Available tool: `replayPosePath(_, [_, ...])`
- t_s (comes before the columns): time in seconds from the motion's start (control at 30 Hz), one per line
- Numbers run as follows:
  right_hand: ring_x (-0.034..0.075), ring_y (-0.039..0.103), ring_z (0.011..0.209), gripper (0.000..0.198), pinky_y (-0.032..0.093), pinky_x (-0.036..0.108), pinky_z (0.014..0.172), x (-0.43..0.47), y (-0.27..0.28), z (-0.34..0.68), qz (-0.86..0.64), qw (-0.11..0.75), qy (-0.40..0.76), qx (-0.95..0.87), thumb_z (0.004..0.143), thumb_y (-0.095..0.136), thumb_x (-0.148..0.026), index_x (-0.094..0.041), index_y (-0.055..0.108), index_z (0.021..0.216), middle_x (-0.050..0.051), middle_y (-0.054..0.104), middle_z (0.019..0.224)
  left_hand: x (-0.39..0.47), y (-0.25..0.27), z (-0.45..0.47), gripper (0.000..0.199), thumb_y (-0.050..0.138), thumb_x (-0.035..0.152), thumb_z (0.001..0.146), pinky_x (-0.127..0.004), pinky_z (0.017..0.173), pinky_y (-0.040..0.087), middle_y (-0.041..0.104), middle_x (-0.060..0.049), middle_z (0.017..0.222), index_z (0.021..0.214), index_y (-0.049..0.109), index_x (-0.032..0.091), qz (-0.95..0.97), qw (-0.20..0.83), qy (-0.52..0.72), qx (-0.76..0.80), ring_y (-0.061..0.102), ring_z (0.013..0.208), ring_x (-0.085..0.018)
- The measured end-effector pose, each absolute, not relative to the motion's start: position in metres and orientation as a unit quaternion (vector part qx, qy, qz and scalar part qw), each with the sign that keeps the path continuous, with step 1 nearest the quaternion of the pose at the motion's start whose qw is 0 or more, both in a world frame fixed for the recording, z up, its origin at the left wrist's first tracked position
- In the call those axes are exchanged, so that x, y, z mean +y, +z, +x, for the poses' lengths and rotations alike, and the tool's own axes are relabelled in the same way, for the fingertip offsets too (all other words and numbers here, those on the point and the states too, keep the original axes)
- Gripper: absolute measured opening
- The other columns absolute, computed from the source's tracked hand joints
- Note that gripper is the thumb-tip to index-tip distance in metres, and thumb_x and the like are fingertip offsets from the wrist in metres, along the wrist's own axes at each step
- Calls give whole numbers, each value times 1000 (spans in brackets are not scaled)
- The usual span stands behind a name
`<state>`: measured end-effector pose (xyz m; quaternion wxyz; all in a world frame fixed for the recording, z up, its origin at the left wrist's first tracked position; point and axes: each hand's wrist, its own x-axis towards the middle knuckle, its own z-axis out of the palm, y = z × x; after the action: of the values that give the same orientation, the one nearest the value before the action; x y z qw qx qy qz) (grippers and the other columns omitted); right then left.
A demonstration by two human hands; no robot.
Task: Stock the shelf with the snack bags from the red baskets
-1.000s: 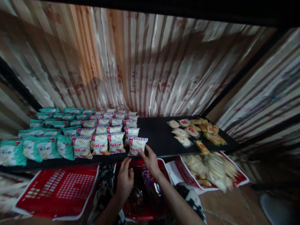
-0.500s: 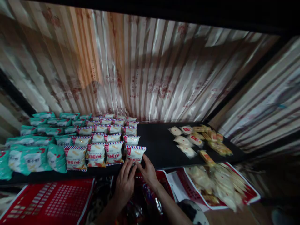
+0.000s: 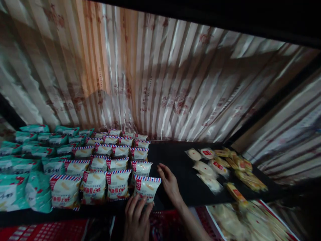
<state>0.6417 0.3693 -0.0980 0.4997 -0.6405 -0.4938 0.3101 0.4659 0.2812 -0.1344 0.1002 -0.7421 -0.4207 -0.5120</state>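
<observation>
A: Where is the bag that the person is handling?
B: The white bag (image 3: 146,189) stands upright on the black shelf (image 3: 168,154), at the right end of the front row, with its striped top edge turned up.

A: And the left hand?
B: The left hand (image 3: 137,214) comes from below, with its fingers at the lower front of this bag. The fingers are long and a little spread, not clenched. If they really grasp the bag, I cannot tell.

A: What does the right hand hold?
B: Nothing. The right hand (image 3: 172,187) is released, with fingers loosely bent, just beside the right edge of the bag and over the shelf. If it touches that edge, I cannot tell.

A: What stands around?
B: To the left and behind are the other white bags (image 3: 117,184) in rows, and farther left the green bags (image 3: 38,192). On the right part of the shelf, well apart, lie round flat packets (image 3: 205,169) and yellow packets (image 3: 247,179).

A: And below the shelf?
B: A red basket (image 3: 55,231) at the lower left, and at the lower right a basket with a white rim (image 3: 215,222), which contains pale packets (image 3: 253,222).
</observation>
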Motion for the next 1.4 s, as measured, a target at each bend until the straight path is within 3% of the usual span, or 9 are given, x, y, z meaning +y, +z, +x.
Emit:
replayPosePath(0.43, [23, 67, 86, 35, 53, 37, 77, 473, -101, 625, -613, 430, 350, -563, 75, 59, -42, -20, 64, 101, 6, 72, 92, 299, -144, 468, 30, 57, 24, 80, -40, 101, 42, 65, -2, 114, 108, 63, 32, -737, 145, -494, -437, 52, 118, -23])
replayPosePath(0.77, [24, 66, 79, 40, 54, 34, 66, 471, -92, 631, -596, 499, 344, -526, 71, 59, -46, -18, 56, 100, 9, 69, 91, 301, -147, 471, 31, 55, 21, 81, -40, 100, 44, 65, -1, 117, 109, 63, 32, -732, 140, -491, -451, 53, 117, -23])
replayPosePath(1.1, [22, 63, 84, 36, 51, 36, 74, 487, -112, 616, -609, 501, 307, -533, 75, 54, -45, -18, 54, 98, 9, 67, 95, 306, -149, 475, 32, 60, 17, 77, -37, 94, 46, 72, 0, 97, 105, 65, 33, -710, 131, -511, -466, 59, 108, -22])
replayPosePath(1.4, [20, 62, 80, 28, 50, 34, 76, 497, -115, 614, -587, 524, 305, -536, 71, 58, -38, -21, 56, 92, 4, 68, 88, 308, -143, 472, 24, 56, 18, 80, -34, 97, 44, 70, 1, 106, 100, 65, 29, -717, 149, -502, -460, 58, 110, -19])
